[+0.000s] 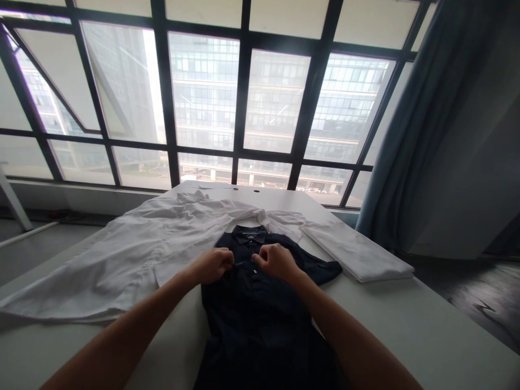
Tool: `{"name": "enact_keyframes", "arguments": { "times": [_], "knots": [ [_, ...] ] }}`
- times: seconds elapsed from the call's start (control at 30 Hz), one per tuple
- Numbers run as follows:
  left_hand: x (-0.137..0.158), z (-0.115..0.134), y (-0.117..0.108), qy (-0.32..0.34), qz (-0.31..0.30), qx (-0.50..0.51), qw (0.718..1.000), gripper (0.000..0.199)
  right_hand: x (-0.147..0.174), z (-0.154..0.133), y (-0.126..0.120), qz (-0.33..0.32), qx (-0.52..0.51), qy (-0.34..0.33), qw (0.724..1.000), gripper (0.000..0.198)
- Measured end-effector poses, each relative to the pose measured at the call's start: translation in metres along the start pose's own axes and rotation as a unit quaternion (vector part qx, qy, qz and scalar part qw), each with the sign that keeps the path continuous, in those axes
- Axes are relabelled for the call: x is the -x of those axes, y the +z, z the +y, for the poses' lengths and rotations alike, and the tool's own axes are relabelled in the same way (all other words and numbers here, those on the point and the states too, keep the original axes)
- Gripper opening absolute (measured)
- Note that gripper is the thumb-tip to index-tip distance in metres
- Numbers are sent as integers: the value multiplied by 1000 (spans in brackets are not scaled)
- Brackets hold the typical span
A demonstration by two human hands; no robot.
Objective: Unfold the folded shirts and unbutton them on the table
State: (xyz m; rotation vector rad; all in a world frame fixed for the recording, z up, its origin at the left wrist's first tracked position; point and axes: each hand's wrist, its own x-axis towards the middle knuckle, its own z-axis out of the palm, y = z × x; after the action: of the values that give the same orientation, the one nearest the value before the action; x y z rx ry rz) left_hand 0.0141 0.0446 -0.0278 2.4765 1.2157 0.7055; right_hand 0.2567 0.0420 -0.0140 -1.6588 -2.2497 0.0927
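A dark navy polo shirt (260,309) lies front up on the white table, its collar (249,234) pointing away from me and light buttons down the placket. My left hand (213,265) is closed at the shirt's left chest, near the shoulder, and appears to pinch the cloth. Over the right chest, beside the placket, my right hand (276,260) is closed with the thumb near a button, seemingly gripping the fabric. The fingertips of both hands are partly hidden. The right sleeve (320,268) is spread out to the side.
A white shirt (150,244) is spread over the table's left and back. A folded white garment (357,252) rests at the right of the table (439,319). Windows (276,103) stand behind the table, and a blue-grey curtain (422,119) hangs at the right.
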Motion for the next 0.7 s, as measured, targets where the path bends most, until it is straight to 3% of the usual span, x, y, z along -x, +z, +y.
{"name": "enact_keyframes", "arguments": {
  "times": [0.13, 0.23, 0.3, 0.37, 0.43, 0.53, 0.6, 0.7],
  "knots": [
    [6, -35, -51, -104, 187, 52, 975, 13, 7, -24, 16, -86, 23, 1, 996, 31],
    [18, -57, -87, -202, 345, -49, 915, 13, 6, -23, 19, -100, 32, 33, 994, 22],
    [24, -53, -93, -195, 440, -142, 865, 21, 3, -21, 18, -99, 18, 58, 993, 17],
    [24, -32, -80, -120, 469, -196, 853, 29, -1, -17, 18, -107, -18, 80, 991, 14],
    [19, -2, -50, -19, 381, -189, 905, 23, -4, -12, 18, -135, -94, 111, 980, 15],
    [7, 36, 5, 61, 165, -135, 975, 19, -8, -3, 16, -184, -253, 166, 935, 19],
    [0, 46, 34, 62, 89, -117, 987, 21, -8, 2, 13, -193, -337, 181, 904, 18],
    [-6, 43, 57, 30, 43, -92, 994, 22, -7, 4, 8, -203, -403, 170, 876, 15]
  ]
}}
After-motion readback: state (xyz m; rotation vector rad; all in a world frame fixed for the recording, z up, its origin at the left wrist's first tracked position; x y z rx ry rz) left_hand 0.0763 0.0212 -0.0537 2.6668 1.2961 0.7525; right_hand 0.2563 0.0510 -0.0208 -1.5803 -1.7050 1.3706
